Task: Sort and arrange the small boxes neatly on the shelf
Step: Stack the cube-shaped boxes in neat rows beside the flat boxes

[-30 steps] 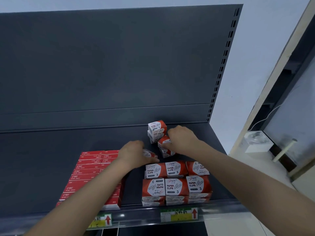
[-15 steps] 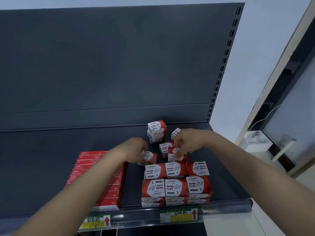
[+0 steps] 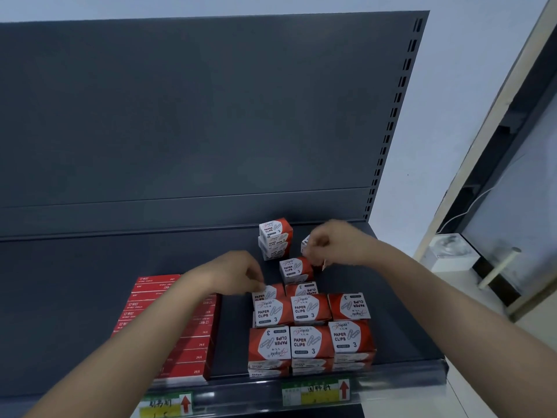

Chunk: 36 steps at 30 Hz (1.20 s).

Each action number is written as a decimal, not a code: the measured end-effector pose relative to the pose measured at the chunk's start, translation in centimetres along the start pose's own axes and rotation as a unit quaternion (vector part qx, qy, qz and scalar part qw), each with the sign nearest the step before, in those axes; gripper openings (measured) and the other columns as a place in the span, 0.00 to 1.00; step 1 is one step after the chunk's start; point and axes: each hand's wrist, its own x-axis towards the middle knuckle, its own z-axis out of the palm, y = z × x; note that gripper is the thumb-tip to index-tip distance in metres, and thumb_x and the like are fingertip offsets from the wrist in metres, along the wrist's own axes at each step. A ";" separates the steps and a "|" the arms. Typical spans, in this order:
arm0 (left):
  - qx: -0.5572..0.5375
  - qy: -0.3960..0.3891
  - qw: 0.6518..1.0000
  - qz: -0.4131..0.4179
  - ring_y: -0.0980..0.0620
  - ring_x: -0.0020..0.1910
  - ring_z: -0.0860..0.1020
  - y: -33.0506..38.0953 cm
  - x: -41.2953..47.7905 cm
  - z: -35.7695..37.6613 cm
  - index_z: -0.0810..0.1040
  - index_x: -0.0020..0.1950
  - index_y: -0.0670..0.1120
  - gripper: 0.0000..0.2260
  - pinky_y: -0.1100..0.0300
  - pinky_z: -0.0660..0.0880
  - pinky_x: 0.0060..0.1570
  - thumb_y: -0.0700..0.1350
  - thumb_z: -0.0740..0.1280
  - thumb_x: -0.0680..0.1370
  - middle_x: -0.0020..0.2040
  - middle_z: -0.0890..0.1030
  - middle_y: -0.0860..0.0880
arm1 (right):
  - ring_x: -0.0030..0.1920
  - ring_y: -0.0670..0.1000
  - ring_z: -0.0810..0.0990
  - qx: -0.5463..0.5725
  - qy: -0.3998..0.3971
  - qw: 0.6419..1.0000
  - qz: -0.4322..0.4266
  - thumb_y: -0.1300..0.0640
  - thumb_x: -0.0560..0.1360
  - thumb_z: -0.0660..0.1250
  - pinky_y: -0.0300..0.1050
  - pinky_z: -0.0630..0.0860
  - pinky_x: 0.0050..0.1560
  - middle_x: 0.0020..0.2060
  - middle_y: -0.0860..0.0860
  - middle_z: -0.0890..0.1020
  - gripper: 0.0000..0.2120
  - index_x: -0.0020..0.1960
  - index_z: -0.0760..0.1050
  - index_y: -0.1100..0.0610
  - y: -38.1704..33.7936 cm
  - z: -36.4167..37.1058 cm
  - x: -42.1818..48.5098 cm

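Red and white paper clip boxes (image 3: 310, 342) stand in neat stacked rows at the front right of the dark shelf (image 3: 75, 297). Behind them a third row has two boxes. My left hand (image 3: 232, 273) pinches the left box of that row (image 3: 268, 292) as it rests there. A loose box (image 3: 294, 268) sits further back, and a small stack of boxes (image 3: 275, 236) stands near the back. My right hand (image 3: 331, 245) is closed on another small box (image 3: 306, 244) beside that stack; most of this box is hidden.
A block of flat red staple boxes (image 3: 180, 342) fills the shelf front at the left, partly under my left forearm. Price labels (image 3: 316, 392) with red arrows sit on the shelf's front rail. A white box (image 3: 449, 251) stands on a surface to the right.
My left hand carried its box forward and set it into the third row. My right hand left a box in that row and reached back to the box beside the rear stack.
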 end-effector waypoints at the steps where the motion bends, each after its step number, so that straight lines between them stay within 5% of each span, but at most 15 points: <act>1: 0.011 0.082 0.997 -0.005 0.56 0.41 0.78 0.1 0.2 -0.2 0.82 0.48 0.47 0.08 0.60 0.75 0.46 0.51 0.67 0.75 0.45 0.82 0.51 | 0.45 0.52 0.81 -0.002 0.079 0.997 0.013 0.51 0.74 0.67 0.45 0.77 0.46 0.42 0.52 0.81 0.08 0.41 0.76 0.55 0.2 -0.4 0.1; 3: -0.010 0.271 0.962 -0.022 0.52 0.46 0.78 0.8 0.8 -0.7 0.80 0.46 0.47 0.09 0.59 0.74 0.45 0.52 0.69 0.73 0.43 0.80 0.51 | 0.49 0.52 0.79 -0.054 0.168 0.983 0.046 0.47 0.72 0.69 0.46 0.76 0.49 0.47 0.53 0.80 0.14 0.49 0.75 0.56 0.9 -0.7 0.6; 5: -0.017 0.350 0.936 -0.018 0.50 0.54 0.77 1.6 2.1 -1.3 0.76 0.56 0.46 0.17 0.56 0.74 0.50 0.54 0.70 0.72 0.52 0.78 0.49 | 0.57 0.53 0.76 -0.084 0.132 0.984 0.081 0.44 0.70 0.70 0.47 0.74 0.55 0.58 0.55 0.77 0.27 0.63 0.70 0.58 1.5 -0.2 1.3; 7: 0.001 0.310 0.950 -0.024 0.48 0.65 0.70 2.4 3.4 -1.6 0.68 0.68 0.44 0.30 0.54 0.70 0.60 0.57 0.70 0.71 0.64 0.73 0.47 | 0.61 0.54 0.73 -0.088 0.085 0.987 0.106 0.42 0.69 0.71 0.47 0.72 0.57 0.62 0.55 0.74 0.33 0.67 0.67 0.58 2.1 0.8 2.0; 10: 0.019 0.236 0.971 -0.039 0.47 0.70 0.64 3.0 5.2 -1.8 0.61 0.72 0.44 0.37 0.52 0.65 0.66 0.60 0.69 0.70 0.70 0.68 0.46 | 0.53 0.52 0.78 -0.093 0.089 0.986 0.104 0.44 0.68 0.72 0.45 0.74 0.47 0.55 0.54 0.80 0.25 0.58 0.74 0.58 2.9 1.6 2.5; 15: -0.033 0.277 0.960 -0.021 0.49 0.50 0.76 2.4 5.9 -2.2 0.78 0.53 0.44 0.18 0.58 0.70 0.44 0.54 0.72 0.69 0.51 0.78 0.47 | 0.48 0.49 0.79 -0.065 0.099 0.989 0.091 0.51 0.69 0.72 0.43 0.75 0.44 0.51 0.51 0.82 0.17 0.55 0.76 0.57 2.9 -0.3 0.9; 20: -0.031 0.210 0.977 0.016 0.53 0.44 0.76 2.7 1.9 -3.4 0.78 0.49 0.47 0.18 0.64 0.69 0.36 0.55 0.75 0.66 0.45 0.79 0.52 | 0.50 0.49 0.79 -0.055 -0.098 0.991 0.071 0.55 0.70 0.72 0.43 0.76 0.53 0.50 0.49 0.81 0.15 0.55 0.77 0.57 3.2 -1.7 -1.9; 23: -0.025 0.113 0.993 0.007 0.55 0.47 0.76 2.2 0.1 -2.7 0.78 0.50 0.48 0.19 0.63 0.74 0.43 0.56 0.76 0.64 0.47 0.77 0.54 | 0.47 0.44 0.79 -0.021 -0.161 0.985 0.060 0.58 0.71 0.70 0.38 0.77 0.50 0.50 0.48 0.81 0.12 0.54 0.77 0.59 3.3 -0.9 -2.1; 27: -0.024 0.077 0.997 -0.007 0.54 0.50 0.75 1.7 -0.6 -1.2 0.76 0.51 0.49 0.21 0.59 0.75 0.49 0.54 0.77 0.63 0.49 0.75 0.55 | 0.51 0.46 0.79 -0.007 -0.185 0.981 0.061 0.59 0.75 0.67 0.46 0.78 0.56 0.52 0.50 0.81 0.10 0.55 0.77 0.60 3.4 -0.2 -1.9; 30: -0.060 0.074 0.995 -0.003 0.55 0.51 0.74 1.4 -0.9 -0.7 0.73 0.54 0.51 0.23 0.63 0.72 0.46 0.54 0.77 0.64 0.49 0.74 0.57 | 0.52 0.50 0.79 -0.016 -0.158 0.986 0.060 0.58 0.76 0.64 0.47 0.78 0.56 0.52 0.51 0.80 0.09 0.54 0.78 0.59 3.4 -0.2 -1.7; 36: -0.068 0.044 0.997 0.013 0.56 0.54 0.74 1.0 0.0 0.1 0.77 0.59 0.51 0.24 0.63 0.70 0.50 0.55 0.75 0.66 0.54 0.75 0.56 | 0.49 0.48 0.79 -0.027 0.019 0.999 0.014 0.57 0.74 0.68 0.37 0.74 0.47 0.48 0.50 0.81 0.06 0.51 0.78 0.55 2.6 0.3 -0.3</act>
